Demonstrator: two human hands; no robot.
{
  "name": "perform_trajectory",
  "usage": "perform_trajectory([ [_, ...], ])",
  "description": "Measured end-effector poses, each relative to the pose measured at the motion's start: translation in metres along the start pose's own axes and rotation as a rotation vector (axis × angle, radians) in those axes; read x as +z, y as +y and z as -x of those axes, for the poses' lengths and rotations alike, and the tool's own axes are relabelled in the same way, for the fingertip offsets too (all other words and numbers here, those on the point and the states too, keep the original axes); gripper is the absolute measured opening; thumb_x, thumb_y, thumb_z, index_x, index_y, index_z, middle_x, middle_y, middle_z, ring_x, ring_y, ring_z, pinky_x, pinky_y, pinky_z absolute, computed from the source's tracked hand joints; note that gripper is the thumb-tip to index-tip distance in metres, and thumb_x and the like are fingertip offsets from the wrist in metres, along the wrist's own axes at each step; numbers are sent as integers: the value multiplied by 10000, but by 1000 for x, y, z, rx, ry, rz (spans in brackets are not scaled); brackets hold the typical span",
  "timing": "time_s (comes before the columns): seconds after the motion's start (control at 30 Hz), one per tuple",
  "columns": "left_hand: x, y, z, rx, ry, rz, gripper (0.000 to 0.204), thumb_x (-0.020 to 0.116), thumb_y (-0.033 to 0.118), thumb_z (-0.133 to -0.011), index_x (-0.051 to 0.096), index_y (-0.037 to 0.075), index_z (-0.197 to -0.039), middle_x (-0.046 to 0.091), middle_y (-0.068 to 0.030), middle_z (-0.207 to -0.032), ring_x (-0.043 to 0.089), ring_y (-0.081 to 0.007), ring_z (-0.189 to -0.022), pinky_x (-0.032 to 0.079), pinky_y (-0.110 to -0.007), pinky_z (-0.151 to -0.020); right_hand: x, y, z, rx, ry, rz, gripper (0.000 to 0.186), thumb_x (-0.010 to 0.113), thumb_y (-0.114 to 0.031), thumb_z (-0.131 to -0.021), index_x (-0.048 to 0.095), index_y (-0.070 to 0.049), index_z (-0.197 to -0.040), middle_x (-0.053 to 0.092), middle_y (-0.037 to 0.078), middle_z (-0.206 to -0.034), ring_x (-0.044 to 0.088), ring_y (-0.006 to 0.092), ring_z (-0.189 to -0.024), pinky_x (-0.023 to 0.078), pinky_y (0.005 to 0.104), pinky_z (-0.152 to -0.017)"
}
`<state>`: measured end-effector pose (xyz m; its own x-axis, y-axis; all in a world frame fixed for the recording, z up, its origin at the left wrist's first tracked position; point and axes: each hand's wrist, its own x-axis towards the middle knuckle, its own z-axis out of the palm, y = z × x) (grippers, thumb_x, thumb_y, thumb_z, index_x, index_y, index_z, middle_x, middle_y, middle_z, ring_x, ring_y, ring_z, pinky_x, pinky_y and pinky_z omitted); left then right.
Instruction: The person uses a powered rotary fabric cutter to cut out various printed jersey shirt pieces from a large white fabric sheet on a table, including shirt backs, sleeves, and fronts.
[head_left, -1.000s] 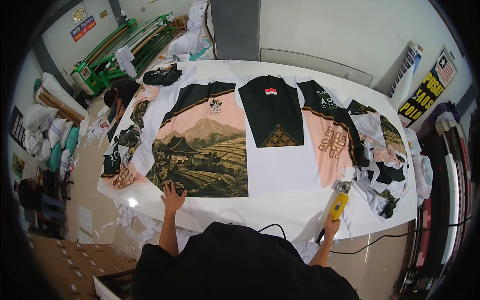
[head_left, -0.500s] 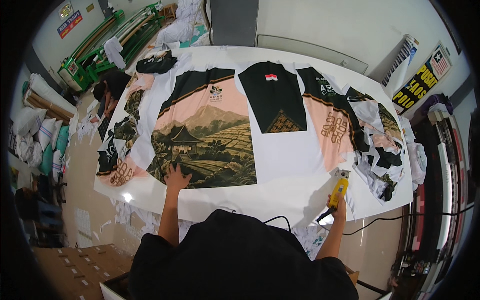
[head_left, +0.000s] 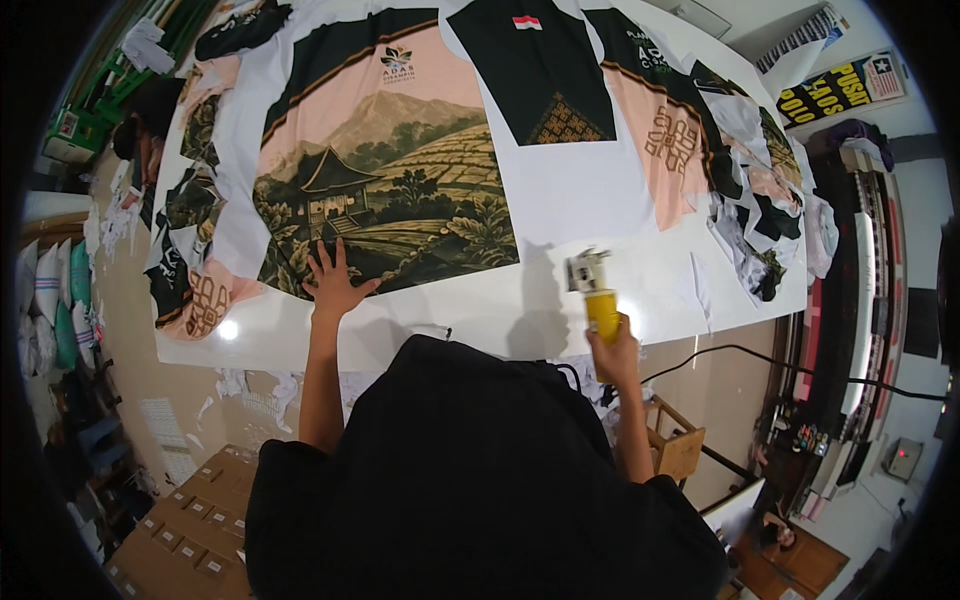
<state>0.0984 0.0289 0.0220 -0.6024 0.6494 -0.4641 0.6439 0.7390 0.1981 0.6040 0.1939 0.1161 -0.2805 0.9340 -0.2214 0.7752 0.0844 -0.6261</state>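
My left hand (head_left: 338, 285) lies with spread fingers on the lower left edge of a large printed fabric panel (head_left: 420, 215), pink above with a dark green hut-and-fields scene below. In my right hand (head_left: 614, 352) is a yellow electric fabric cutter (head_left: 602, 312), its metal head pointing away from me. The cutter appears held above the white table (head_left: 470, 310), right of the panel's lower right corner, and casts a shadow. Beyond it lie a dark green panel (head_left: 520, 75) with a gold triangle and a pink-and-dark panel (head_left: 645, 130).
Crumpled printed pieces and white offcuts pile up at the table's left (head_left: 205, 200) and right (head_left: 765, 215). The cutter's black cord (head_left: 760, 357) runs off to the right. Cardboard boxes (head_left: 195, 525) stand at lower left, a wooden stool (head_left: 680, 440) at lower right. Another person crouches at far left.
My right hand has carried the cutter left, toward the large panel. My left hand stays spread on the panel's lower left. The whole view has tilted and shifted downward.
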Motion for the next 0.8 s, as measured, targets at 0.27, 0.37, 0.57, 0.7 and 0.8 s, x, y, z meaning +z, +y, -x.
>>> perform_trajectory([
  [0.27,9,0,-4,41,23,51,1308,810,723,-691,92,236,-1670,-95,-215,-1715,9,-604,-1518,188,-883,-1017,57,-39,35,86,-134,168,562,730,-266,-899,419,16,-1274,664,357,-1053,654,544,-965,535,564,-800],
  [0.37,12,-4,-4,21,34,57,1312,815,716,-689,86,239,-1670,-101,-207,-1717,9,-604,-1518,184,-883,-1019,68,-57,16,162,-197,158,552,709,-289,-909,411,24,-1252,653,354,-1079,642,545,-985,528,584,-811],
  [0.57,11,-3,-6,32,39,65,1315,826,701,-688,82,241,-1670,-111,-202,-1717,0,-604,-1518,173,-882,-1026,86,-64,-6,115,-138,160,545,709,-284,-912,413,48,-1226,663,371,-983,656,550,-929,536,574,-794],
  [0.7,9,-2,-4,32,42,70,1317,829,693,-689,78,238,-1671,-110,-205,-1716,1,-608,-1516,179,-882,-1026,89,-68,-10,91,-105,152,537,724,-257,-904,418,52,-1218,670,386,-940,664,563,-885,545,562,-774],
  [0.8,9,-2,-4,35,51,62,1321,832,685,-689,77,228,-1671,-97,-213,-1715,13,-618,-1511,193,-883,-1018,90,-70,-13,85,-110,135,526,717,-265,-905,417,50,-1201,670,389,-947,662,566,-894,545,565,-779],
])
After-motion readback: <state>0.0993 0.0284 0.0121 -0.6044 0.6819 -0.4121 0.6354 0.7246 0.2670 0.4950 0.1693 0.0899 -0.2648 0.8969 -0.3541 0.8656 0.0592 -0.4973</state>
